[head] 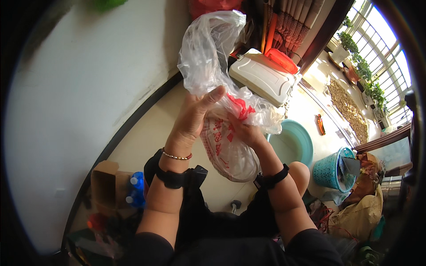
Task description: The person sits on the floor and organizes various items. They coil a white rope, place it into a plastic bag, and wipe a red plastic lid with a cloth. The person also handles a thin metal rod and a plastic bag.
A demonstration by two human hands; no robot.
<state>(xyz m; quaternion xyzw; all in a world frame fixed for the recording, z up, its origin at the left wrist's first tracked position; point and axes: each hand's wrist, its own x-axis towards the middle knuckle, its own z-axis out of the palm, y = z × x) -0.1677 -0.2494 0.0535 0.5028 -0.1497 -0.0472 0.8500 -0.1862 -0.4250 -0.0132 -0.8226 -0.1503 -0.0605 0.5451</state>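
Clear plastic bagging fills the space between my hands. Its upper part (208,50) puffs out towards the wall, while the lower part (229,159) hangs down and bears red printing. I cannot tell whether this is one bag or several. My left hand (196,114) grips the left side of the bunched plastic, thumb raised and fingers mostly hidden behind it. On the right, my right hand (246,133) clutches the plastic just below a crumpled red patch (240,106). Folds of film cover part of its fingers.
Beyond the bag stands a white lidded box (263,76) with a red plastic item (282,61) on it. To the right are a turquoise basin (301,143), orange-handled pruners (320,124) and a patterned bucket (332,173). A cardboard box (105,183) sits left, near blue-filled bottles (137,189).
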